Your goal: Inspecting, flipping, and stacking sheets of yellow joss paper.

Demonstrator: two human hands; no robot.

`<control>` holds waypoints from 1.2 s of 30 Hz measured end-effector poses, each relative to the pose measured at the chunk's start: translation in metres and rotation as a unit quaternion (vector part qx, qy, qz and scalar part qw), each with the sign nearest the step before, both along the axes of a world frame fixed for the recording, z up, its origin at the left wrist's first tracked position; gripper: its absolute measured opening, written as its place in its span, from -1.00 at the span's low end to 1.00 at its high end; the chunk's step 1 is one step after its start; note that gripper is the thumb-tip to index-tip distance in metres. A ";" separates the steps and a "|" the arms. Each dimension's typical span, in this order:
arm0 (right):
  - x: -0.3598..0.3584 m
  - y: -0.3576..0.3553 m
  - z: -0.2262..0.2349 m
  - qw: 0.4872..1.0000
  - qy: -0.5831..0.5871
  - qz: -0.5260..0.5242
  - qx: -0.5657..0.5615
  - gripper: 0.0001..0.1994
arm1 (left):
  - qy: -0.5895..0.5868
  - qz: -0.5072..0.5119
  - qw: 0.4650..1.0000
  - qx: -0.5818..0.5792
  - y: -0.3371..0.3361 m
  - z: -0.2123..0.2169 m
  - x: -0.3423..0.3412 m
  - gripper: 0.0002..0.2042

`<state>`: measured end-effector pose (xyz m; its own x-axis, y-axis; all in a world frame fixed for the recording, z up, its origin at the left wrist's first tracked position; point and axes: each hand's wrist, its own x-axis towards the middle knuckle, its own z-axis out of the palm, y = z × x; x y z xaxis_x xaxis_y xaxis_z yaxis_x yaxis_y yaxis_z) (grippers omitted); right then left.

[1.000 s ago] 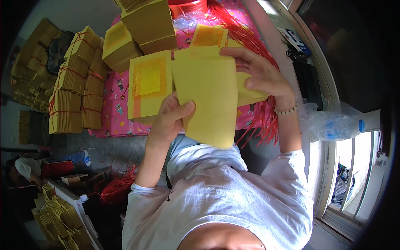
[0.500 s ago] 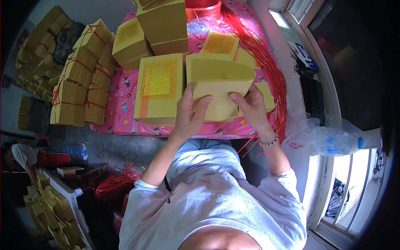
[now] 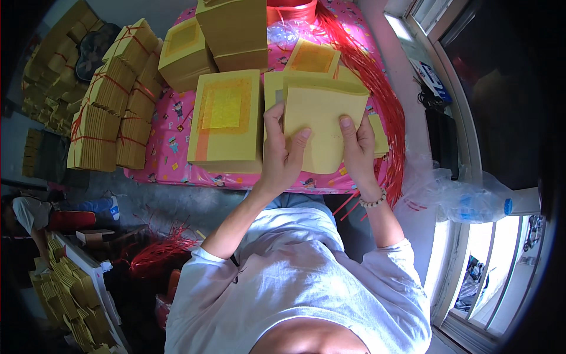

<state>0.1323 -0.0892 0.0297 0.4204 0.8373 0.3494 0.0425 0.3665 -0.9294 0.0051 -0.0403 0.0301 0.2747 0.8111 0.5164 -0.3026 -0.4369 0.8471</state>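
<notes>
The left hand [image 3: 282, 154] and right hand [image 3: 356, 148] both pinched a folded stack of yellow paper sheets [image 3: 321, 127] above the pink tablecloth [image 3: 171, 127] (table edge at 6 o'clock). Uneven thumb pressure could have fanned the sheets, spilling them onto the gold-printed pile [image 3: 227, 121] at 9 o'clock.

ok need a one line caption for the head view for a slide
Both hands, left hand and right hand, grip a folded stack of yellow paper over a pink table.
</notes>
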 end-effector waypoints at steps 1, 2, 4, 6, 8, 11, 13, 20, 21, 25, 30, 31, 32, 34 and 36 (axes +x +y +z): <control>0.001 0.001 0.000 1.000 0.000 0.000 -0.002 -0.64 | -0.056 0.041 0.998 0.004 -0.001 0.003 0.005 -0.68; 0.003 0.003 0.000 1.000 -0.018 -0.006 0.008 -0.65 | -0.056 0.041 0.998 0.002 -0.001 0.007 0.006 -0.68; 0.007 0.006 0.001 0.999 -0.036 -0.013 0.014 -0.65 | -0.111 -0.014 0.991 -0.077 0.000 0.015 0.006 -0.63; 0.011 0.013 0.000 0.997 -0.056 -0.015 0.051 -0.66 | -0.042 -0.080 0.993 -0.080 0.024 -0.001 -0.005 -0.64; 0.018 0.023 -0.005 0.995 -0.072 -0.005 0.066 -0.65 | 0.027 -0.146 0.986 -0.082 0.037 -0.008 -0.006 -0.64; 0.021 0.022 -0.018 0.992 -0.112 0.005 0.057 -0.64 | 0.007 -0.134 0.989 -0.070 0.041 -0.017 -0.004 -0.65; 0.022 0.023 -0.026 0.990 -0.135 0.002 0.031 -0.63 | 0.000 -0.100 0.994 -0.048 0.041 -0.026 -0.001 -0.67; 0.019 0.026 -0.032 0.998 -0.048 0.026 0.041 -0.60 | 0.030 -0.068 0.997 -0.012 0.041 -0.036 0.004 -0.67; 0.020 0.026 -0.032 0.998 -0.035 0.029 0.045 -0.60 | 0.039 -0.063 0.997 -0.015 0.041 -0.035 0.005 -0.69; 0.021 0.027 -0.017 0.998 -0.005 0.031 0.047 -0.63 | 0.042 -0.106 0.993 -0.014 0.052 -0.025 0.006 -0.72; 0.026 0.029 0.003 0.995 0.066 0.029 -0.069 -0.72 | 0.052 -0.210 0.956 -0.200 0.058 0.010 0.003 -0.69; 0.028 0.030 0.002 0.995 0.067 0.028 -0.071 -0.72 | 0.062 -0.242 0.935 -0.251 0.059 0.014 0.003 -0.67; 0.031 0.032 -0.001 0.992 0.093 0.036 -0.076 -0.72 | 0.063 -0.243 0.934 -0.254 0.060 0.016 0.004 -0.67; 0.035 0.034 -0.003 0.989 0.118 0.046 -0.081 -0.71 | 0.080 -0.231 0.932 -0.268 0.061 0.016 0.008 -0.67; 0.036 0.035 -0.002 0.979 0.168 0.075 -0.085 -0.70 | 0.085 -0.227 0.932 -0.270 0.065 0.013 0.012 -0.65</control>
